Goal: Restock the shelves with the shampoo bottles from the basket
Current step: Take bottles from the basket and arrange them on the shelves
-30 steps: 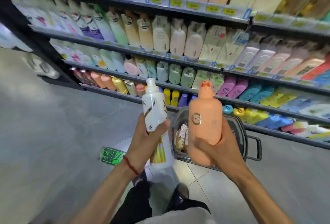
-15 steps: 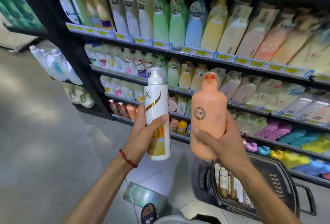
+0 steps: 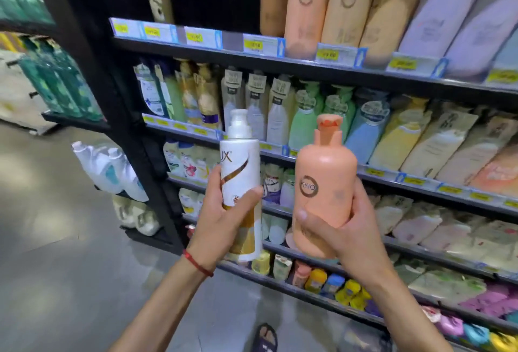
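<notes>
Since a moment ago I've raised my left grip point(image 3: 221, 220), still wrapped round the white bottle point(image 3: 241, 172), and right grip point(image 3: 350, 228), round the peach bottle point(image 3: 322, 183), higher before the shelves point(image 3: 308, 70).

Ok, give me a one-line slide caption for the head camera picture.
Left hand holds a white pump bottle, right hand a peach bottle, both upright in front of stocked shelves.

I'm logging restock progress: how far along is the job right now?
Done: nothing placed shows for certain; the shelves look mostly full. In hand: the left hand grips a white pump bottle, the right hand a peach bottle. Left: shelving both; matching peach bottles stand on the top shelf. The basket is out of view, so remaining stock is unknown.
</notes>
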A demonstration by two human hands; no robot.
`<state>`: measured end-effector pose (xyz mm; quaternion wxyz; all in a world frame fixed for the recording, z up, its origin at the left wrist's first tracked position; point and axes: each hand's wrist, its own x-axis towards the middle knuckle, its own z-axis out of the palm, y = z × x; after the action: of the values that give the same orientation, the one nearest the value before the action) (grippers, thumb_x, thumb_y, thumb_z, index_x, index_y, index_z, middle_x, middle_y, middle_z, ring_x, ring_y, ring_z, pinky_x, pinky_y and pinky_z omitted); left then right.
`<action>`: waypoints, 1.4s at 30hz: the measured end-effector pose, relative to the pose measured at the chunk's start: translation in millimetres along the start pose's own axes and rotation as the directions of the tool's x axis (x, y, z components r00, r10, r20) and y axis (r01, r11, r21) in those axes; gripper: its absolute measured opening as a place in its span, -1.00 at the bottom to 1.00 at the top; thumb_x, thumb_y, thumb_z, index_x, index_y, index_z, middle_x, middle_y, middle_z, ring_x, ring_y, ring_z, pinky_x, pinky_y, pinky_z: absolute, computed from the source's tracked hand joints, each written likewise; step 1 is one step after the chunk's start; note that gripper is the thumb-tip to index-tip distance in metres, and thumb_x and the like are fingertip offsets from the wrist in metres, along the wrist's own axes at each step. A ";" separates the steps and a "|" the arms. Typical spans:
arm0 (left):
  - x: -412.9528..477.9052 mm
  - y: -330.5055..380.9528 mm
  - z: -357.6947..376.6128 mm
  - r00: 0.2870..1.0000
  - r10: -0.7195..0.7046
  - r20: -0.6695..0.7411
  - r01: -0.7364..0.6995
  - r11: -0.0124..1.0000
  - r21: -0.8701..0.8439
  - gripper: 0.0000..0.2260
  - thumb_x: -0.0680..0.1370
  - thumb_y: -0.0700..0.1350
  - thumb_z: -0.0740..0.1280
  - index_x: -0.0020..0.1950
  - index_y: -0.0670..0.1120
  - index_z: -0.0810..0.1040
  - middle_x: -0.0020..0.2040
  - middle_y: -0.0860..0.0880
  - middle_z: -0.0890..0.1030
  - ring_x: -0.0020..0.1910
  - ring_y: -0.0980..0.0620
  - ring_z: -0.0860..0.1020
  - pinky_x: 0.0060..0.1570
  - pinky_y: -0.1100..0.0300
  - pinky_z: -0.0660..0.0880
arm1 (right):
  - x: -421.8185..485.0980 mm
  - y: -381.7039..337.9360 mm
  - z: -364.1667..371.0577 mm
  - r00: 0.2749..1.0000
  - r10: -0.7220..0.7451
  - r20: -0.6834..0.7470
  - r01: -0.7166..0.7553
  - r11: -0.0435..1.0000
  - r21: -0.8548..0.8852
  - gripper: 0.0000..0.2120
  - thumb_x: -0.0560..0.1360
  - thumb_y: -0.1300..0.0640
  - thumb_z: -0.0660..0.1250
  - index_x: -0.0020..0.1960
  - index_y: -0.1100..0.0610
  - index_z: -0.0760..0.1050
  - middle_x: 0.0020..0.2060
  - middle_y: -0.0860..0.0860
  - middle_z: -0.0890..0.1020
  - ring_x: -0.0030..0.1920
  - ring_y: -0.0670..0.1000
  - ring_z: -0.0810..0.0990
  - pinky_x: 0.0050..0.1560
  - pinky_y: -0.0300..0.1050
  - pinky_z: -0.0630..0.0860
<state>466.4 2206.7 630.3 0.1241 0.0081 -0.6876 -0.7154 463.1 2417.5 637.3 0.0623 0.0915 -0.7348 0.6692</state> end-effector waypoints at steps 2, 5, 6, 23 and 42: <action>33.8 9.1 -8.0 0.997 0.070 -0.033 -0.070 0.997 0.010 -0.54 0.45 -0.03 0.51 0.31 0.02 0.46 0.05 0.08 0.68 0.00 0.08 0.67 -0.05 0.21 0.60 | 34.2 -2.3 13.7 0.999 -0.043 0.001 0.043 0.999 -0.014 -0.10 0.13 -0.19 0.63 0.41 -0.11 0.40 0.13 -0.15 0.66 0.09 -0.11 0.66 -0.03 -0.18 0.62; 85.4 24.3 -18.2 0.988 0.144 -0.061 -0.142 0.989 0.027 -0.54 0.45 -0.08 0.52 0.29 0.03 0.47 0.00 0.22 0.67 -0.04 0.20 0.65 -0.08 0.31 0.57 | 84.1 -10.7 29.7 0.994 -0.105 -0.009 0.105 0.994 -0.016 -0.14 0.12 -0.18 0.63 0.37 -0.11 0.43 0.08 -0.21 0.66 0.04 -0.16 0.65 -0.06 -0.29 0.59; 102.5 28.5 -21.2 0.985 0.161 -0.059 -0.159 0.987 0.037 -0.54 0.45 -0.09 0.53 0.30 0.01 0.47 -0.01 0.23 0.67 -0.04 0.22 0.65 -0.08 0.32 0.56 | 100.0 -13.0 34.1 0.992 -0.123 -0.013 0.123 0.992 -0.011 -0.14 0.12 -0.17 0.63 0.37 -0.10 0.43 0.08 -0.22 0.66 0.05 -0.16 0.66 -0.06 -0.31 0.58; 314.0 62.4 -84.4 0.917 0.331 0.222 -0.325 0.944 -0.065 -0.51 0.50 -0.03 0.42 0.42 -0.02 0.42 0.09 0.21 0.64 0.06 0.20 0.62 0.04 0.33 0.52 | 252.4 -72.4 124.5 0.863 -0.385 -0.327 0.300 0.911 -0.281 -0.22 0.07 -0.11 0.78 0.20 -0.16 0.51 0.04 -0.31 0.68 0.04 -0.26 0.63 0.00 -0.45 0.49; 366.8 118.5 -97.1 0.803 0.451 0.389 -0.403 0.893 -0.202 -0.47 0.50 -0.02 0.42 0.44 0.04 0.34 0.08 0.30 0.62 0.06 0.25 0.62 0.01 0.34 0.54 | 325.4 -128.9 149.8 0.673 -0.630 -0.387 0.357 0.736 -0.575 -0.25 0.22 -0.08 0.74 0.28 0.10 0.48 0.16 0.04 0.51 0.24 0.05 0.53 0.20 -0.09 0.57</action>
<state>148.3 2039.3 800.2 0.1291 -0.3100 -0.6415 -0.6898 178.4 2240.5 817.7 0.4780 0.0758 -0.7622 0.4300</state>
